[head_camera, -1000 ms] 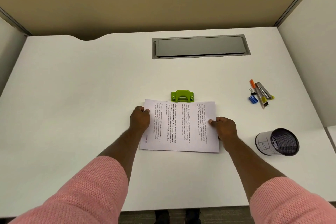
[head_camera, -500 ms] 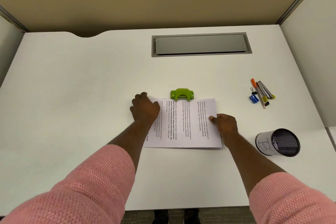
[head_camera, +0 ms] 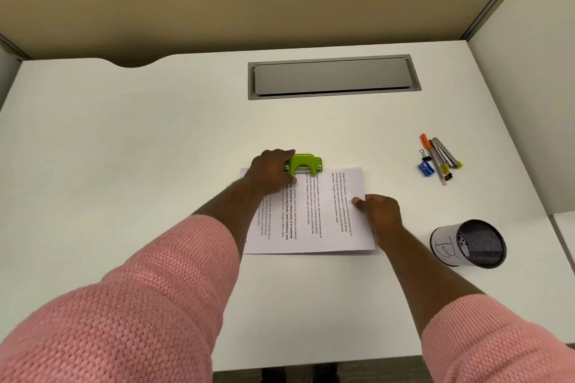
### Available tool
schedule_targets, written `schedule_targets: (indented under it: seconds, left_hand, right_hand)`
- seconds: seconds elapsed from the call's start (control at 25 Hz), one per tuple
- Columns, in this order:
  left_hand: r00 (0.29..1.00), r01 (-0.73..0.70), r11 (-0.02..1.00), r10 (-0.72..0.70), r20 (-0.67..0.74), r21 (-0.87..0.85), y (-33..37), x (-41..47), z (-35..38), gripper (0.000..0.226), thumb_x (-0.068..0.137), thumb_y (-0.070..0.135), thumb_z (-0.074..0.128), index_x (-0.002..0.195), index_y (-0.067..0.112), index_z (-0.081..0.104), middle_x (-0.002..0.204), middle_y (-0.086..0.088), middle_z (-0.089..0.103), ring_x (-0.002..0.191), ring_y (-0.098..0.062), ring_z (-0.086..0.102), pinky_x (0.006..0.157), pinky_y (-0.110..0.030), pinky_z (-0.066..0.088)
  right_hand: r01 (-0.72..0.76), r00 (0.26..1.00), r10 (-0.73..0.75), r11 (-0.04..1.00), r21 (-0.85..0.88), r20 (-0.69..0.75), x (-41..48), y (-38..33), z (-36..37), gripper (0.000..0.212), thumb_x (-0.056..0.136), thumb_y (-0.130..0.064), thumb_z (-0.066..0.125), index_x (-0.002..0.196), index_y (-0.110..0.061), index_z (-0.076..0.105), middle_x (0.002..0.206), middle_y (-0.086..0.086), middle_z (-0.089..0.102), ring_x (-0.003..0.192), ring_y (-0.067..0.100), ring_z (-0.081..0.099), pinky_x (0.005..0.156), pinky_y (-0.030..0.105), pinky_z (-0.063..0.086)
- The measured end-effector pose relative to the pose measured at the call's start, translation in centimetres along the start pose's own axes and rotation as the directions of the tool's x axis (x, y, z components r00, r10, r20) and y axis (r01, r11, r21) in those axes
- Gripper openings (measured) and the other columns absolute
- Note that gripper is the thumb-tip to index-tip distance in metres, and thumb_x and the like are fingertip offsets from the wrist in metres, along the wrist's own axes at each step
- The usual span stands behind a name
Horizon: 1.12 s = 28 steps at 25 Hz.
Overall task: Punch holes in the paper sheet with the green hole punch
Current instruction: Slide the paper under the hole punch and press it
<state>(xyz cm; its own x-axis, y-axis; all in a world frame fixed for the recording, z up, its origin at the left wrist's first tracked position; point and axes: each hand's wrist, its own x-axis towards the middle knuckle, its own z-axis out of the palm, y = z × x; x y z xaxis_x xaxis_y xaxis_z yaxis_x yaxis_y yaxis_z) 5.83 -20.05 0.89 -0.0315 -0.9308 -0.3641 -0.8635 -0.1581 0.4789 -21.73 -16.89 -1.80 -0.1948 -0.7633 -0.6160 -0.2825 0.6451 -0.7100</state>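
On the white tabletop (head_camera: 155,140), the left hand (head_camera: 271,174) clasps the punch (head_camera: 303,164) to steady it; the right hand (head_camera: 380,212) pinches the sheet (head_camera: 314,211), likely for alignment.

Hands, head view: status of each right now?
Left hand: closed around the left end of the green hole punch.
Right hand: thumb pinning the right edge of the paper sheet.

A white desk (head_camera: 155,149) with a grey cable-tray lid (head_camera: 333,77) set into its far side carries a printed paper sheet (head_camera: 323,221), a green hole punch (head_camera: 303,163) at the sheet's far edge, a cluster of pens and clips (head_camera: 438,160), and a mesh pen cup (head_camera: 469,242) lying on its side.
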Motion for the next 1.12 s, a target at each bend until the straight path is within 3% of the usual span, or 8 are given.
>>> schedule_targets:
  seconds: [0.2, 0.36, 0.56, 0.72, 0.96, 1.12]
  left_hand:
    - [0.999, -0.001, 1.0, 0.002, -0.041, 0.015, 0.2, -0.2, 0.2, 0.073, 0.079, 0.026, 0.081, 0.145, 0.022, 0.049, 0.143, -0.004, 0.056, 0.132, -0.027, 0.049, 0.108, -0.04, 0.039]
    - [0.994, -0.011, 0.996, 0.002, -0.105, -0.09, 0.3, -0.6, 0.5, 0.052, 0.076, 0.013, 0.078, 0.126, 0.019, 0.065, 0.126, -0.007, 0.066, 0.116, -0.031, 0.059, 0.098, -0.043, 0.048]
    - [0.992, -0.003, 0.991, -0.013, -0.126, -0.131, 0.4, -0.7, 0.7, 0.045, 0.075, 0.008, 0.078, 0.118, 0.017, 0.069, 0.118, -0.008, 0.069, 0.109, -0.03, 0.062, 0.09, -0.042, 0.052]
    - [0.993, 0.006, 0.984, -0.027, -0.117, -0.177, 0.5, -0.7, 0.5, 0.04, 0.074, 0.009, 0.079, 0.113, 0.017, 0.071, 0.114, -0.006, 0.07, 0.104, -0.028, 0.063, 0.089, -0.042, 0.052]
    - [0.997, 0.019, 0.981, -0.034, -0.07, -0.196, 0.6, -0.7, 0.3, 0.051, 0.071, 0.022, 0.086, 0.119, 0.018, 0.069, 0.116, -0.004, 0.068, 0.108, -0.025, 0.06, 0.091, -0.041, 0.05]
    - [0.996, 0.021, 0.98, -0.037, -0.077, -0.2, 0.5, -0.5, 0.5, 0.041, 0.073, 0.028, 0.085, 0.11, 0.017, 0.071, 0.109, -0.004, 0.068, 0.104, -0.027, 0.059, 0.088, -0.04, 0.05]
  right_hand:
    - [-0.042, 0.999, 0.042, 0.997, 0.065, -0.003, 0.0, -0.3, 0.1, 0.022, 0.079, -0.014, 0.082, 0.087, 0.004, 0.072, 0.098, 0.024, 0.074, 0.083, 0.036, 0.07, 0.087, 0.06, 0.057]
    - [-0.038, 0.999, 0.039, 0.998, 0.043, -0.016, 0.1, -1.0, 0.3, 0.021, 0.079, -0.016, 0.083, 0.091, -0.001, 0.074, 0.099, 0.019, 0.075, 0.097, 0.042, 0.071, 0.088, 0.056, 0.058]
    - [-0.01, 0.999, 0.01, 1.0, 0.004, -0.032, 0.3, -1.5, 0.2, 0.014, 0.08, -0.017, 0.081, 0.072, -0.014, 0.071, 0.087, 0.014, 0.075, 0.072, 0.029, 0.068, 0.076, 0.041, 0.06]
    - [0.03, 0.995, -0.032, 0.999, -0.03, -0.099, 0.5, -1.8, 0.2, 0.014, 0.082, -0.023, 0.078, 0.071, -0.02, 0.07, 0.084, 0.004, 0.074, 0.076, 0.025, 0.066, 0.073, 0.033, 0.052]
    - [0.066, 0.979, -0.084, 0.993, -0.1, -0.185, 1.1, -1.6, 0.5, 0.009, 0.085, -0.025, 0.075, 0.085, -0.017, 0.074, 0.087, 0.001, 0.073, 0.082, 0.022, 0.066, 0.082, 0.032, 0.054]
    - [0.08, 0.971, -0.092, 0.995, -0.065, -0.222, 1.1, -1.5, 0.8, 0.005, 0.085, -0.023, 0.075, 0.083, -0.019, 0.074, 0.085, -0.001, 0.073, 0.084, 0.022, 0.068, 0.085, 0.035, 0.056]
